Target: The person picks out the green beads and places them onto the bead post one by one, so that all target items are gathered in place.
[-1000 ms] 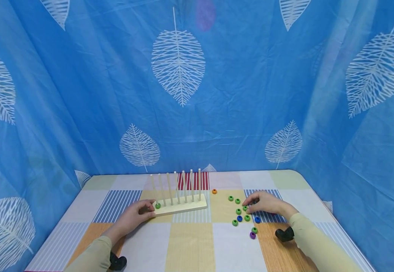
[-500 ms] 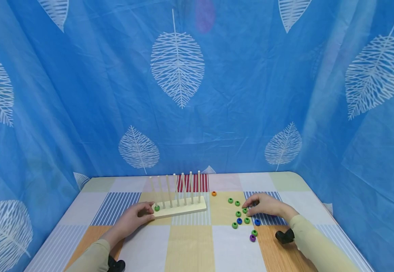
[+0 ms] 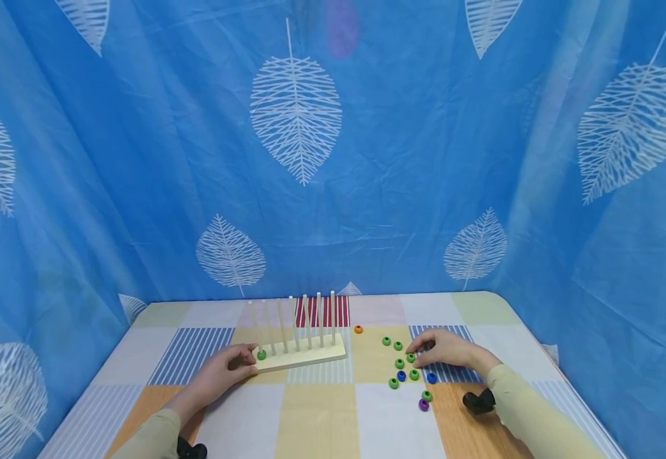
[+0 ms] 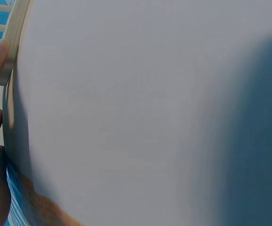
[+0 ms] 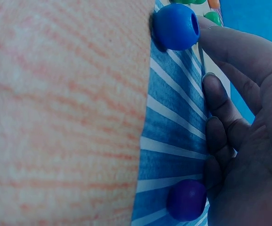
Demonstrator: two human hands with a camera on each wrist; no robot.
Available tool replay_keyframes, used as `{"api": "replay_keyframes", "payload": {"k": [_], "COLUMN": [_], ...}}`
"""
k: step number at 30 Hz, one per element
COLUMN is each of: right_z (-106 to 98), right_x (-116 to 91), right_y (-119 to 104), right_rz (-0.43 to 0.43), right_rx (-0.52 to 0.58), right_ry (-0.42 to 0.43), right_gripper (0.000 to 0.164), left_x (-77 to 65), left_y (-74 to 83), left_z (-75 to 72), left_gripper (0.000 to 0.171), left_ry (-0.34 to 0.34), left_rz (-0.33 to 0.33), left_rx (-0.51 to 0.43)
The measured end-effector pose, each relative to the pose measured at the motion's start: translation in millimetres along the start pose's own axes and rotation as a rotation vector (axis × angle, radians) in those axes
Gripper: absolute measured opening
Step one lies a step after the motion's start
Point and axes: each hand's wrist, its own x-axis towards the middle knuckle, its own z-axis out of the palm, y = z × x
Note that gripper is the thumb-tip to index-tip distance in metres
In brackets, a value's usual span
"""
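The peg rack (image 3: 301,359) is pale, with a flat rectangular base carrying seven slender upright pegs in a single row. It rests on the patchwork tablecloth (image 3: 318,414), left of the loose beads, its right end set slightly farther back than its left. One seated bead (image 3: 261,355), green, sits at the foot of the leftmost peg. The loose beads are rounded with a visible central hole: seven green, two blue, one orange bead (image 3: 358,329) at the far left of the group and one purple bead (image 3: 423,405) at its near edge, just beside a green one. The left forearm enters from the lower left; the left hand (image 3: 226,370) grips the left end of the base, index finger on the far side, thumb on the near side, fingers bent. The right forearm enters from the lower right; the right hand (image 3: 444,349) is low over the cloth, pointing left, thumb and index finger set narrowly at either side of the target bead (image 3: 411,358), also green. Whether both tips press on that bead cannot be told. In the right wrist view, the remaining fingers curl inward toward the palm.
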Motion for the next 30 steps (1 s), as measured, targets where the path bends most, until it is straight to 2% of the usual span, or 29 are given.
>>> {"api": "replay_keyframes", "payload": {"k": [12, 19, 30], "right_z": [3.8, 0.9, 1.2], "right_x": [-2.9, -2.3, 0.4], "right_y": [-1.9, -1.5, -0.6], "right_rz": [0.022, 0.04, 0.046], "right_rx": [-0.007, -0.009, -0.015], "right_ry": [0.015, 0.022, 0.029], "right_gripper": [0.022, 0.021, 0.022], "left_x": [-2.9, -0.8, -2.4], "left_y": [-3.0, -0.2, -0.5], "left_z": [3.0, 1.3, -0.7], "left_gripper": [0.014, 0.013, 0.013], "left_ry": [0.001, 0.001, -0.001], "left_rz": [0.002, 0.036, 0.051], "left_rx": [-0.007, 0.001, 0.004]}}
